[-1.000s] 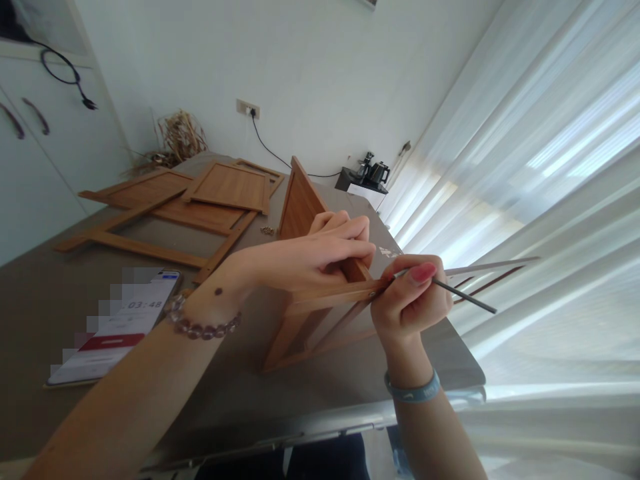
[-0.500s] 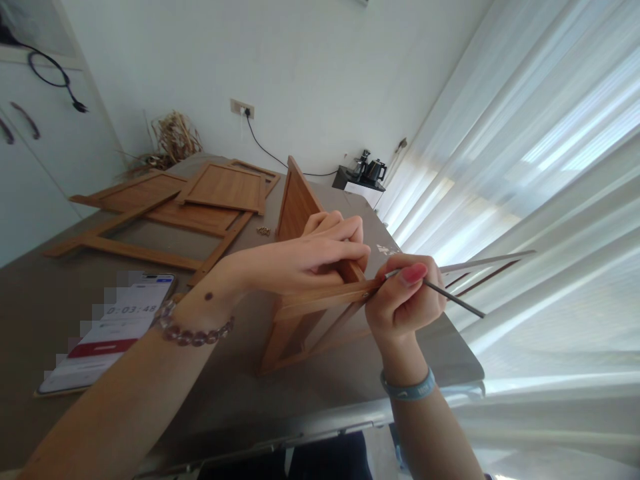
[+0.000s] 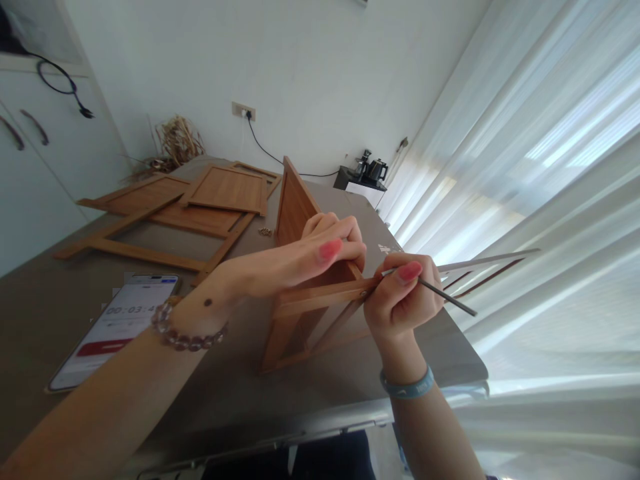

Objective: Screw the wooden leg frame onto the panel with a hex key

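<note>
A wooden panel assembly (image 3: 320, 293) stands on edge near the front of the table, with a tall panel (image 3: 295, 207) rising at its back. My left hand (image 3: 325, 250) curls its fingers over the top of the wood where the pieces meet, the thumb raised off it. Beside that corner, my right hand (image 3: 404, 290) is closed around a thin grey metal rod, apparently a hex key (image 3: 447, 297), its long end pointing right. A small bolt head (image 3: 363, 293) shows in the rail just left of the right hand; the tool's tip is hidden.
Several wooden frames and panels (image 3: 225, 190) lie at the back left. A small heap of brass-coloured hardware (image 3: 265, 232) sits beside the tall panel. A phone (image 3: 115, 327) showing a timer lies at left. White curtains (image 3: 550, 200) hang along the right.
My left thumb has lifted off the wood and now shows above the hand. The right hand and rod have shifted slightly left.
</note>
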{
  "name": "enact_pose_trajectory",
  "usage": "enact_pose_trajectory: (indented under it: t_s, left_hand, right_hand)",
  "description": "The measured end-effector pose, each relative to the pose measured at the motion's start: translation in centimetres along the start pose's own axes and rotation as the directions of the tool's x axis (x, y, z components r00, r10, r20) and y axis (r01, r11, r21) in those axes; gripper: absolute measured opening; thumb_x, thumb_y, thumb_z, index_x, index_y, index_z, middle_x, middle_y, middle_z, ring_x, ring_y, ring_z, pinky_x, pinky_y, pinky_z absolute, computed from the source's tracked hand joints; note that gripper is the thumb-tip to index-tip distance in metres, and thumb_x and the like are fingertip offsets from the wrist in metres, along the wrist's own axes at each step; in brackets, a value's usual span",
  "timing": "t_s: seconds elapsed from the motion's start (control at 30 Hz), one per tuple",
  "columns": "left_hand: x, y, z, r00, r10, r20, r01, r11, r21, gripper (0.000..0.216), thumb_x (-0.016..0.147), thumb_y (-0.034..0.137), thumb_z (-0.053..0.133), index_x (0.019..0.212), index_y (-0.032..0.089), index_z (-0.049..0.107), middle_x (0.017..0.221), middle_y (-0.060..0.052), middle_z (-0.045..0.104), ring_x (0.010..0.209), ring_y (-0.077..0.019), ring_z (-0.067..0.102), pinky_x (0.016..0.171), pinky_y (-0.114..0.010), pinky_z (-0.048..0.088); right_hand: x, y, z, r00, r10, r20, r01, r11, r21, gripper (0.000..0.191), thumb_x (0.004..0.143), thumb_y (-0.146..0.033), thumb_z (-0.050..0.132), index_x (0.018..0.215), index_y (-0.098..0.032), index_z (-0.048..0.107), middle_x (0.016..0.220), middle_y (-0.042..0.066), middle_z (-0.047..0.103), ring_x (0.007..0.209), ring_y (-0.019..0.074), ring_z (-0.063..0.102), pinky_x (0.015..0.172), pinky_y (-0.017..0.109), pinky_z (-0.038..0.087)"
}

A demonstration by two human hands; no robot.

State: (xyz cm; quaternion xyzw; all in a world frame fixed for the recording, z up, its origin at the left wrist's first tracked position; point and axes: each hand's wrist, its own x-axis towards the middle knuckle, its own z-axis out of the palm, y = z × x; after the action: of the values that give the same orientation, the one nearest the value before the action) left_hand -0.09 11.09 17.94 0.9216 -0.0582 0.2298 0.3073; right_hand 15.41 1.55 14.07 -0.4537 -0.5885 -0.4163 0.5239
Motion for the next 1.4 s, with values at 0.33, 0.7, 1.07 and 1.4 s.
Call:
enact_pose_trajectory:
  t_s: [0.33,0.7,1.07,1.4]
  left_hand:
    - [0.9,1.0,-2.4,0.962,-0.101,0.255,0.073,0.990,0.118,0.034,0.081,0.053,0.060,0.088,0.022,0.047,0.098,-0.001,0.042,0.093,-0.0207,0.038,0.082,-0.032,0.033]
    - [1.5,2.1,-2.6,0.918,-0.234,0.321,0.152,0.954,0.260,0.020,0.080,0.038,0.054,0.087,0.022,0.043,0.098,-0.001,0.044,0.093,-0.0207,0.037,0.082,-0.032,0.033]
    - [1.9,2.7,-2.5,0.866,-0.326,0.380,0.203,0.922,0.329,0.027,0.085,0.045,0.052,0.093,0.022,0.042,0.099,-0.001,0.045,0.106,-0.0237,0.037,0.108,-0.045,0.022]
    - [1.5,2.7,-2.5,0.901,-0.284,0.327,0.165,0.923,0.347,0.023,0.084,0.041,0.053,0.093,0.022,0.045,0.099,-0.002,0.044,0.102,-0.0231,0.040,0.093,-0.034,0.034]
  right_hand:
    - [0.3,-0.1,-0.4,0.998,-0.025,0.051,0.024,1.000,0.004,0.027,0.098,-0.018,0.039,0.074,-0.021,0.051,0.061,-0.001,0.054,0.055,0.0100,0.046,0.059,0.028,0.035]
    - [0.3,0.1,-0.5,0.995,-0.052,0.086,0.052,0.999,0.004,0.020,0.093,-0.017,0.046,0.074,-0.022,0.049,0.055,-0.003,0.053,0.052,0.0115,0.043,0.059,0.028,0.035]
    - [0.3,0.2,-0.6,0.986,-0.074,0.146,0.080,0.996,-0.030,0.023,0.095,-0.020,0.045,0.073,-0.020,0.053,0.057,-0.003,0.056,0.051,0.0106,0.046,0.061,0.028,0.032]
    - [0.5,-0.4,-3.3,0.997,0.073,-0.021,-0.074,0.997,-0.015,0.024,0.096,-0.029,0.049,0.077,-0.021,0.062,0.088,0.006,0.065,0.083,0.0178,0.053,0.081,0.035,0.035]
